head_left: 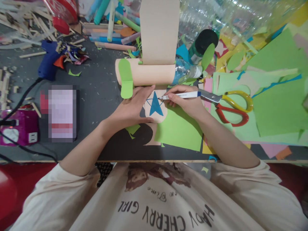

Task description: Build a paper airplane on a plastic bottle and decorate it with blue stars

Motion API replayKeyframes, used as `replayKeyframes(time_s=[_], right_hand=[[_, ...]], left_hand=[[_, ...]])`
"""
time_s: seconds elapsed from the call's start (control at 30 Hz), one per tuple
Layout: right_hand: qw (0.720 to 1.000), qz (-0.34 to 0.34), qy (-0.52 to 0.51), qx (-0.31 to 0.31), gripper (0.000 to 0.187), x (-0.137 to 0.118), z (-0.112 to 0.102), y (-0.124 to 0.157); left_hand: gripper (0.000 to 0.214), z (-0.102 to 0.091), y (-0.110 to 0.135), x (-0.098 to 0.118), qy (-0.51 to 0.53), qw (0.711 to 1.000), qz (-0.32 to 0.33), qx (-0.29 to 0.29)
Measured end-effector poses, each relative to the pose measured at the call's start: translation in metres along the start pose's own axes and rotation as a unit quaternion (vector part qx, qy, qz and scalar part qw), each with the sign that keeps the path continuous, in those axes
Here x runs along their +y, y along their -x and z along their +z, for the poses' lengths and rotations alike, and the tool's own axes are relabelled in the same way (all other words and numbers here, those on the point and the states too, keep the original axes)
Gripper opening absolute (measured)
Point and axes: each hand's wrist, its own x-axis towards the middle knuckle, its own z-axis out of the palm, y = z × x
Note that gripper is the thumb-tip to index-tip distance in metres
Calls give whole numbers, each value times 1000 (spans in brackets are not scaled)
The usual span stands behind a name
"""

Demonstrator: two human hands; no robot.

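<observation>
My right hand (185,98) grips a white marker (185,95), its tip at the edge of a blue star shape (156,106). The star is on a rounded peach paper piece (163,119), with thin blue curved lines beside its upper part. My left hand (131,107) lies with fingers and thumb spread, steadying this piece from the left. Just beyond my hands is a plastic bottle (184,71) wrapped in peach paper (151,73), with a green paper strip (126,78) on its left end. A green sheet (184,128) lies partly under my right hand.
Scissors (231,107) rest on green sheets (276,112) at the right. A blue glue gun (48,61) and a phone-like pixelated object (62,114) are at the left. Markers (113,33), wood sticks (36,22) and a dark-capped container (203,45) lie farther back.
</observation>
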Motion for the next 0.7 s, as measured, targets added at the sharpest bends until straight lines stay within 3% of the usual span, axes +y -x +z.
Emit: replayKeyframes(time_s=[0.7], right_hand=[[999,11,22,-23,13,-2,0,0]], left_hand=[[102,1,0,-1,-9,1000,4,-5]])
